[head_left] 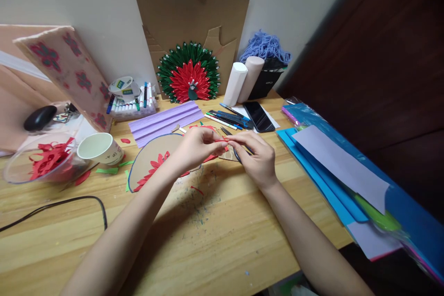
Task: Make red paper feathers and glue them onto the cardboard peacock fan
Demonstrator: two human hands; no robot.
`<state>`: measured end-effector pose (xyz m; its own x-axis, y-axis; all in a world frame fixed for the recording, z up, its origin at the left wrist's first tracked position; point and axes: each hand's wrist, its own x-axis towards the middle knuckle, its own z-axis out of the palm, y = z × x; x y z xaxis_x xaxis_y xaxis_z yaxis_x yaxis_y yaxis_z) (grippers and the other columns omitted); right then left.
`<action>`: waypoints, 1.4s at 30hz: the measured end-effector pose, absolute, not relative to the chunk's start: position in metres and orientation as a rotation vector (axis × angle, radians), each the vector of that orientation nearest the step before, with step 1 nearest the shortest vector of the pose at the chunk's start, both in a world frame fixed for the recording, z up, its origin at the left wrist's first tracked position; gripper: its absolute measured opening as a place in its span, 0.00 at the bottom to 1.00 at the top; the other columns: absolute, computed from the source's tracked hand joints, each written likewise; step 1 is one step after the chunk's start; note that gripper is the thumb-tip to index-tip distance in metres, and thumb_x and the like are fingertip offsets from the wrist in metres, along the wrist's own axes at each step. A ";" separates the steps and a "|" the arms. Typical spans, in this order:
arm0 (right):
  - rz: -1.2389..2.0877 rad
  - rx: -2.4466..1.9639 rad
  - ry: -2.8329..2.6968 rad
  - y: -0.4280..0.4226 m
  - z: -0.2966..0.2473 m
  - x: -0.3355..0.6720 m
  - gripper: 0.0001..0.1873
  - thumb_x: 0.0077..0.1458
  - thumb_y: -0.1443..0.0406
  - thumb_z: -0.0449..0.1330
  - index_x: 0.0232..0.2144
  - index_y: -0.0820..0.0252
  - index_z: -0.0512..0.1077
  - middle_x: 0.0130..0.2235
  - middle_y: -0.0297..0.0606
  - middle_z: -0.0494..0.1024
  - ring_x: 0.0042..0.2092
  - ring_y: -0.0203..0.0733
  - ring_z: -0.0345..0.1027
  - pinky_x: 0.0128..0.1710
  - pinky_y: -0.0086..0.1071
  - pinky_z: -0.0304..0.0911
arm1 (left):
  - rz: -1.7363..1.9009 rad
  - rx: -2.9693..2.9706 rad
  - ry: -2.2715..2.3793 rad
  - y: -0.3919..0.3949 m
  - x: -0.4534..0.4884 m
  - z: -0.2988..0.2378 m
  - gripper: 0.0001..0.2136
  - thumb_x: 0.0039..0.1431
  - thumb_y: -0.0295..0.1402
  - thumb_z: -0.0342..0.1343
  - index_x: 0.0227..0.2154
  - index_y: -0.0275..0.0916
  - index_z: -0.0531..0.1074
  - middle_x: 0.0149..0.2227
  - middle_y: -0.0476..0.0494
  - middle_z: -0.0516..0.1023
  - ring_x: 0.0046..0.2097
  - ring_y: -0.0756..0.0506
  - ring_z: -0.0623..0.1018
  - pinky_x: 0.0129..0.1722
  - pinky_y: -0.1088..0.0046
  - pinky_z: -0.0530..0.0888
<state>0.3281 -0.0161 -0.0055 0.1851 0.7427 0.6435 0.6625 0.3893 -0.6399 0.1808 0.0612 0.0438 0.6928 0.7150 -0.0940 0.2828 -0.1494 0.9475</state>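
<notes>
My left hand (197, 147) and my right hand (255, 155) meet above the desk, both pinching a small red paper piece (222, 140) between their fingertips. Dark-handled scissors (237, 155) show under my right hand's fingers; I cannot tell whether that hand also holds them. Left of my left hand lies a rounded cardboard piece (147, 157) with a blue edge, partly hidden by my forearm. Red paper petals (158, 163) are fanned across it. More red paper lies behind my hands, half covered.
A green-and-red peacock craft (192, 76) leans on cardboard (190, 16) at the back. On the left are a bowl of red scraps (48, 162), a paper cup (100, 148) and a cable (79, 198). A phone (259, 117), pens (231, 120) and coloured sheets (342, 164) sit right.
</notes>
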 end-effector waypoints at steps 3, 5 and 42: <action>0.040 -1.296 -1.589 -0.015 -0.006 0.330 0.07 0.56 0.69 0.58 0.35 0.54 0.75 0.34 0.37 0.77 0.37 0.40 0.71 0.39 0.35 0.67 | 0.474 1.814 0.812 0.063 0.179 0.040 0.08 0.52 0.30 0.57 0.22 0.32 0.72 0.22 0.46 0.75 0.24 0.53 0.72 0.24 0.79 0.66; 0.012 -1.283 -1.629 -0.015 -0.006 0.331 0.07 0.56 0.70 0.58 0.35 0.56 0.74 0.34 0.37 0.77 0.36 0.40 0.71 0.38 0.35 0.67 | 0.493 1.863 0.822 0.064 0.178 0.037 0.06 0.51 0.29 0.57 0.22 0.32 0.72 0.21 0.47 0.74 0.24 0.53 0.70 0.23 0.79 0.64; 0.904 -1.257 -1.083 -0.010 -0.006 0.331 0.07 0.45 0.61 0.66 0.28 0.58 0.76 0.29 0.34 0.80 0.32 0.39 0.75 0.35 0.32 0.72 | 0.401 1.589 0.852 0.058 0.178 0.055 0.06 0.53 0.28 0.59 0.23 0.32 0.75 0.23 0.47 0.78 0.24 0.55 0.73 0.26 0.82 0.69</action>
<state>0.3310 -0.0098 -0.0057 0.2679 0.9551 0.1263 0.0461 0.1183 -0.9919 0.1777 0.0577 0.0546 0.6691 0.7139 -0.2063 0.2967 -0.0020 0.9550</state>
